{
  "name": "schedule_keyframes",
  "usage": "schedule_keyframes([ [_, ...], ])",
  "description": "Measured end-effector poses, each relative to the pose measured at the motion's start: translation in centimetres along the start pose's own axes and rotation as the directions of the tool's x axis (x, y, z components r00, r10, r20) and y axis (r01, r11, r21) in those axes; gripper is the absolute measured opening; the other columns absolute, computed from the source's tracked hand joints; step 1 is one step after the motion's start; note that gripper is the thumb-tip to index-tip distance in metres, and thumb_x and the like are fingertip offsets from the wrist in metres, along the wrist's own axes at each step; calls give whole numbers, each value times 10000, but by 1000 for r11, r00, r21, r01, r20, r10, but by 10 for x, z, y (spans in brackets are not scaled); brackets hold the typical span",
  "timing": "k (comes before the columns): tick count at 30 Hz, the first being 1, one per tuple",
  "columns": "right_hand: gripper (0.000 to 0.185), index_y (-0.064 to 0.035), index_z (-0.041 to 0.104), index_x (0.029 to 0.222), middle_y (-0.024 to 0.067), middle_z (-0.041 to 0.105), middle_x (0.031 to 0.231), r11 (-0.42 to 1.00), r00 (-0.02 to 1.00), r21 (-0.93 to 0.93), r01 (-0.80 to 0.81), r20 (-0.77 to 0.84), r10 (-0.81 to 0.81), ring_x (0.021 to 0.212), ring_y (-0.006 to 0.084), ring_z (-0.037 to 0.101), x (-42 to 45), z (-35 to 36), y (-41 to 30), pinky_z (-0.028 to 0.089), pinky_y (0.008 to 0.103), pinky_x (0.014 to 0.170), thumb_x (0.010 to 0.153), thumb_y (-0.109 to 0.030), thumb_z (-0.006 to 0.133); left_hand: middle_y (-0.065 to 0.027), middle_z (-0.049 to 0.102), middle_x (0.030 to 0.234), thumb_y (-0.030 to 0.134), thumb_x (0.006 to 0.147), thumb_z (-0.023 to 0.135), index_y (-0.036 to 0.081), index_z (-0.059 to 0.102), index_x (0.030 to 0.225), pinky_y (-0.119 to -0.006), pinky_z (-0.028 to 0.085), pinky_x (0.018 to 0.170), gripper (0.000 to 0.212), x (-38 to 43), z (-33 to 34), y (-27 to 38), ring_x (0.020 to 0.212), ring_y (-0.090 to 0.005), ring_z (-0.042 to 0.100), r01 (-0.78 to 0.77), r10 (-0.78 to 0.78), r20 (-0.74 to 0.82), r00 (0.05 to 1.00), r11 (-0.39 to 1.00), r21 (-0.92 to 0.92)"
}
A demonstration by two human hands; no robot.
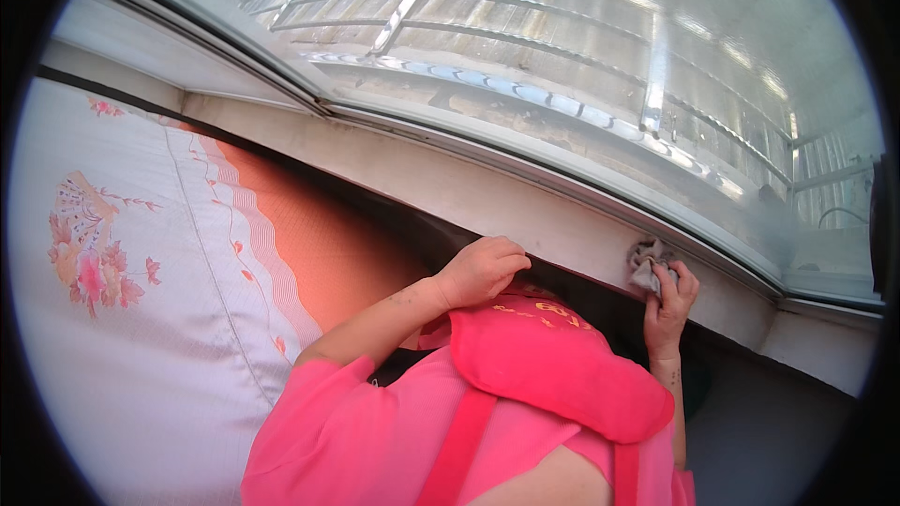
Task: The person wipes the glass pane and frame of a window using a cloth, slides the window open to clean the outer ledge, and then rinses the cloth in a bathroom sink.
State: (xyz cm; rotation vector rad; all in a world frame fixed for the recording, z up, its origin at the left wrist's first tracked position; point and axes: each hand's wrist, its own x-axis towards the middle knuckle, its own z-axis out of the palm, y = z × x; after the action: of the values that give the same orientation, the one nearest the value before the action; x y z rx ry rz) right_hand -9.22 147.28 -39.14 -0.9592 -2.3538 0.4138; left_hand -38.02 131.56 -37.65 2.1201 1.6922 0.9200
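A crumpled grey cloth (648, 263) is held in my right hand (668, 309), pressed on the white window sill (450, 193) close to the window track. My left hand (485, 267) is at the sill's front edge, its fingers curled in with nothing visible in them. The palm side of that hand is hidden. Between my arms hangs a red apron (555, 365) over a pink shirt (401, 429). Behind the sill runs the sliding window's light metal frame (520, 144), with a glass pane (703, 176) above it.
To the left lies a bed with a white, flower-printed cover (148, 379) and an orange panel (323, 232). A dark gap separates it from the sill. Outside the glass stand metal security bars (404, 7). A side wall (819, 341) meets the sill at right.
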Motion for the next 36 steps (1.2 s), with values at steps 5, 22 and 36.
schedule_keyframes([
  [5, 498, -100, 552, 1105, 129, 480, 1106, 941, 954, 265, 210, 156, -257, 1017, 331, 438, 82, 78, -105, 366, 410, 877, 624, -5, 640, -147, 494, 1099, 95, 771, 609, 46, 529, 1110, -377, 436, 852, 352, 3, -3, 2, 992, -324, 501, 115, -127, -213, 969, 991, -68],
  [22, 300, -45, 510, 1152, 75, 427, 1231, 687, 987, 709, -159, 110, 115, 1044, 143, 471, 68, 74, -114, 429, 253, 801, 877, 47, 435, -202, 394, 1179, -65, 591, 624, 78, 359, 1149, -414, 381, 911, 634, -13, -45, -89, 1065, -384, 442, 228, -218, -822, 526, 967, -112],
  [36, 196, -15, 575, 931, 105, 463, 1128, 800, 968, 558, -220, 224, 110, 980, 171, 489, 25, 65, -86, 438, 220, 720, 842, 99, 442, -131, 432, 1265, 297, 755, 621, 111, 503, 1209, -429, 390, 919, 505, -115, -230, -303, 1097, -348, 439, 986, -654, -745, -128, -2, -167],
])
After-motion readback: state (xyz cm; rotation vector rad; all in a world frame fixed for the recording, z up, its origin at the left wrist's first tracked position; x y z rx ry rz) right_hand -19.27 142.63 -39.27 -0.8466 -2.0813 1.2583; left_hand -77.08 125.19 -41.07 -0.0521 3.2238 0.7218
